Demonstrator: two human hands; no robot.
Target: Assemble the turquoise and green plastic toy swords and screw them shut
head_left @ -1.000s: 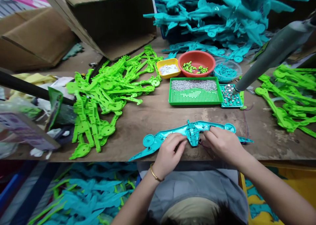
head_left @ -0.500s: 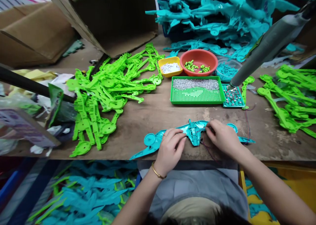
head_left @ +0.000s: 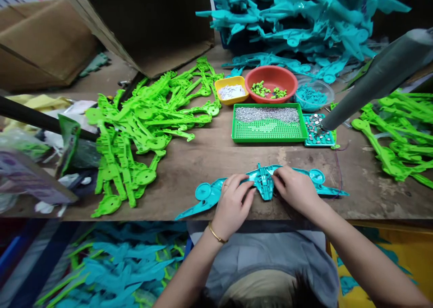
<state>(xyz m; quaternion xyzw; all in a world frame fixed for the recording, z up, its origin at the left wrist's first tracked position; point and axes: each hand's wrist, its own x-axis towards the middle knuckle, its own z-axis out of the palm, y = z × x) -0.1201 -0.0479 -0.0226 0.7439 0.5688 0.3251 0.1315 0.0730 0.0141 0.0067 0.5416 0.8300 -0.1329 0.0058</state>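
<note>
A long turquoise plastic bow-shaped toy part [head_left: 264, 186] lies across the front of the table, its hollow side up, with round discs on both arms. My left hand [head_left: 233, 202], with a gold bracelet at the wrist, is closed on its left arm beside the central block. Fingers bent, my right hand [head_left: 293, 186] presses at the right edge of that block. Whatever small piece its fingertips may pinch is hidden. A thin dark wire [head_left: 339, 175] trails over the table near the right arm of the toy part.
Beyond my hands stand a green perforated tray [head_left: 267, 139] of screws, a teal tray [head_left: 320, 142] of metal discs, a red bowl [head_left: 270, 71], a yellow dish [head_left: 231, 101] and a clear bowl [head_left: 329, 91]. Green parts [head_left: 149, 114] heap left; a grey electric screwdriver [head_left: 372, 87] slants at right.
My right hand has shifted left along the toy part to the central block, uncovering the right disc. My left hand stays on the left arm. The hanging screwdriver has swung slightly.
</note>
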